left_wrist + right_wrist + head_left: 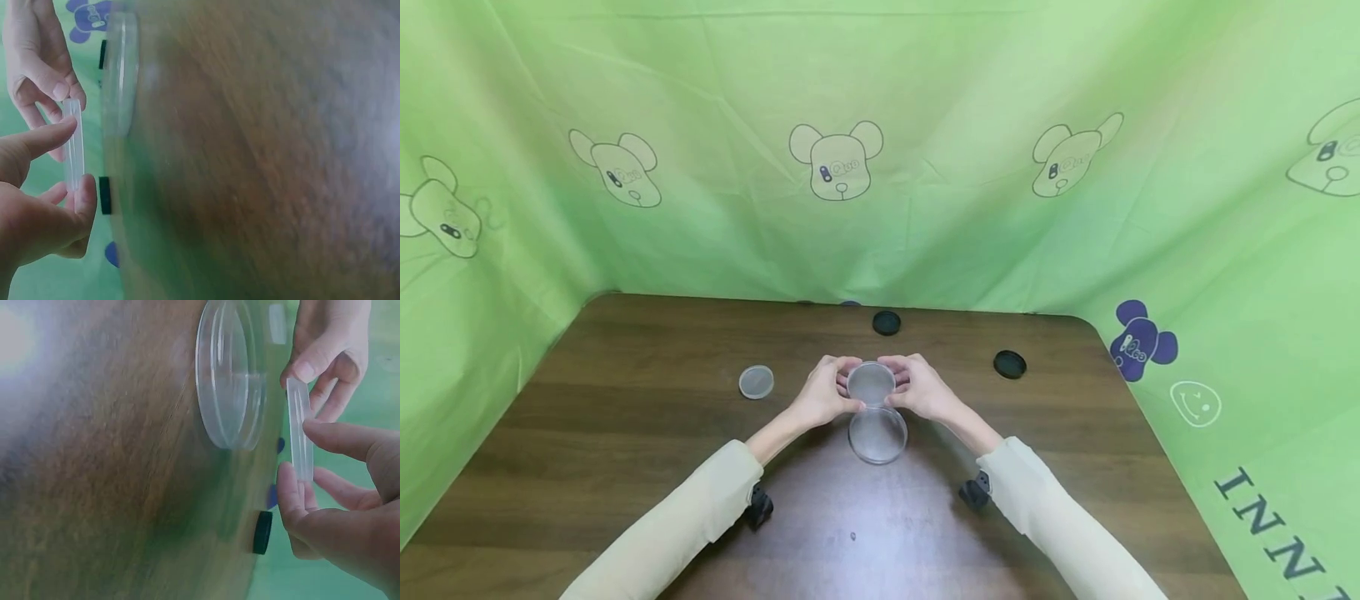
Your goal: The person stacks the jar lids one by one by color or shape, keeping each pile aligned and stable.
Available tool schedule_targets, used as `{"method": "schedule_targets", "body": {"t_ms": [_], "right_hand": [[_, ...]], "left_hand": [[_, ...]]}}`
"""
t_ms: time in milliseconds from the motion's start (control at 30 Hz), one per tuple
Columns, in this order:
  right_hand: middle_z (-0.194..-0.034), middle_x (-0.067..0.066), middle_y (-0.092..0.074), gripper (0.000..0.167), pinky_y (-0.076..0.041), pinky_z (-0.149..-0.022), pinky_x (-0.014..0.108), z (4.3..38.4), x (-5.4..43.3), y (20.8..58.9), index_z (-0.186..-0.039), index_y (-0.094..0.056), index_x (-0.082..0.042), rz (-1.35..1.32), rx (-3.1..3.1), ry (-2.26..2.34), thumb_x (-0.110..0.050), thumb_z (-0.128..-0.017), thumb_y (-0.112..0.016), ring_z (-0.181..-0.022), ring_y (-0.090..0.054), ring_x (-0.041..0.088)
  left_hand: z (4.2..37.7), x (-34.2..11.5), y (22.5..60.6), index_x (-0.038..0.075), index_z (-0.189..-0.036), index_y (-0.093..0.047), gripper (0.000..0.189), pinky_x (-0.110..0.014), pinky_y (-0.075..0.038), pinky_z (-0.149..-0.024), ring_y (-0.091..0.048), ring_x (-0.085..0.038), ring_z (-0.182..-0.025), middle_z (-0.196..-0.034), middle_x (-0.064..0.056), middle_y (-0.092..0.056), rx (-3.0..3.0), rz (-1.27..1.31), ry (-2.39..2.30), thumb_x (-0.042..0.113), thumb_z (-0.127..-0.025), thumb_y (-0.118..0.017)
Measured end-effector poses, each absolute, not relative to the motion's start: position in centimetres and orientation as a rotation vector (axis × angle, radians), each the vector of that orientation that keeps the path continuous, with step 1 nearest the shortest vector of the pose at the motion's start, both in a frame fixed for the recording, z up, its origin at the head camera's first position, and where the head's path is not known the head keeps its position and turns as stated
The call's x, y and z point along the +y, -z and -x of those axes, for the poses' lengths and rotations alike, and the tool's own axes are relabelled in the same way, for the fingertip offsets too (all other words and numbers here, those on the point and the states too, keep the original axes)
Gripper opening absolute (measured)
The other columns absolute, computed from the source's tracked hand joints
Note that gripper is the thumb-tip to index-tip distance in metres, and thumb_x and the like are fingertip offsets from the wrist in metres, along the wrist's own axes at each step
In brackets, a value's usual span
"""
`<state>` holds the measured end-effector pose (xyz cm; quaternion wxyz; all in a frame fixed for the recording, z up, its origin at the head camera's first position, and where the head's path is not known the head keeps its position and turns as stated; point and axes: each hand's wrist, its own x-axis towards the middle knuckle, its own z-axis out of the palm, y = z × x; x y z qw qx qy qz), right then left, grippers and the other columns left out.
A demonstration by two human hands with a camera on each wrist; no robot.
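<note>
Between both hands a small clear petri dish point(871, 384) is held by its sides, raised above the table. My left hand point(825, 392) grips its left edge with thumb and fingers, and my right hand point(919, 388) grips the right edge the same way. Seen edge-on in the left wrist view, the small petri dish point(74, 147) looks like a flat, frosted disc with layered rims. A larger clear petri dish point(878, 436) lies on the table just nearer than the hands; its tall rim point(209, 394) shows in the right wrist view.
On the brown wooden table point(662, 467), another small round dish point(756, 382) lies left of the hands. One black round piece point(887, 322) is near the back edge, another black round piece point(1010, 364) to the right. A green printed cloth point(925, 233) hangs behind.
</note>
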<state>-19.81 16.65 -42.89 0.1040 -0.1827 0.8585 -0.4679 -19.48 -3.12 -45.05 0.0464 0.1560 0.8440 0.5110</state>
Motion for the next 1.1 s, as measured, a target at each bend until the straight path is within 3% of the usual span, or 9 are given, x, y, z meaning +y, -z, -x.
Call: {"method": "schedule_targets", "body": {"t_ms": [133, 600, 1100], "right_hand": [[-0.115, 0.025, -0.042, 0.062, -0.055, -0.077, 0.027, 18.8, 16.7, 42.5, -0.131, -0.052, 0.008, 0.485, 2.592, 1.389, 0.015, -0.073, -0.073, -0.097, -0.061, 0.033], [-0.112, 0.024, -0.044, 0.060, -0.055, -0.079, 0.033, 15.4, 17.2, 42.5, -0.129, -0.053, 0.008, 0.518, 2.629, 1.435, 0.016, -0.073, -0.073, -0.095, -0.060, 0.033], [-0.109, 0.023, -0.044, 0.059, -0.055, -0.075, 0.028, 13.3, 17.1, 43.5, -0.127, -0.052, 0.011, 0.485, 2.633, 1.430, 0.019, -0.071, -0.072, -0.090, -0.061, 0.034]], "left_hand": [[19.0, -3.2, 44.9, -0.002, -0.126, -0.057, 0.067, -0.027, -0.053, -0.073, -0.058, -0.023, -0.085, -0.113, -0.017, -0.050, 2.605, -0.550, -1.567, -0.004, -0.065, -0.086], [16.9, -3.3, 44.7, -0.002, -0.124, -0.058, 0.066, -0.023, -0.052, -0.071, -0.057, -0.017, -0.082, -0.110, -0.014, -0.051, 2.600, -0.671, -1.515, -0.003, -0.064, -0.086], [15.3, -2.9, 45.3, -0.003, -0.125, -0.057, 0.067, -0.022, -0.050, -0.071, -0.057, -0.021, -0.087, -0.112, -0.014, -0.050, 2.561, -0.638, -1.442, -0.003, -0.064, -0.086]]}}
